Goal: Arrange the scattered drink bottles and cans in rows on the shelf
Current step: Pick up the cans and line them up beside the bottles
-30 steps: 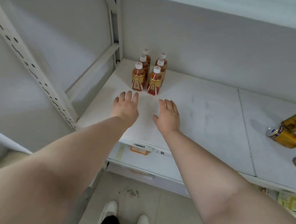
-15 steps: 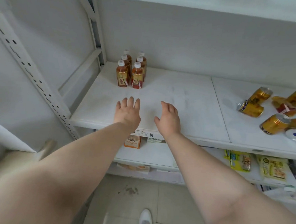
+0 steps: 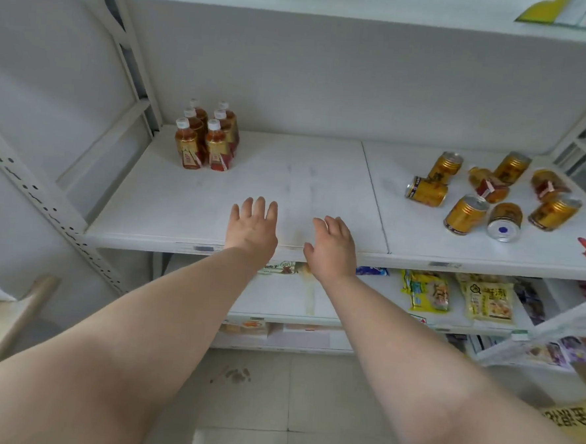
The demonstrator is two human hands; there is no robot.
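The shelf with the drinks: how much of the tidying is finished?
Done: six amber tea bottles with white caps stand in two neat rows at the back left of the white metal shelf. In hand: nothing; the left hand and right hand are open and empty. Left: the gold drink cans and two amber bottles scattered on the right.

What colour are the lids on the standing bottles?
White lids, clearest in the head view.

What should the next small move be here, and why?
Probably reach the right hand rightward to the nearest lying gold can. Both hands are empty over the shelf; the left hand is farther from the cans. Six bottles already stand in two rows, while the cans remain scattered.
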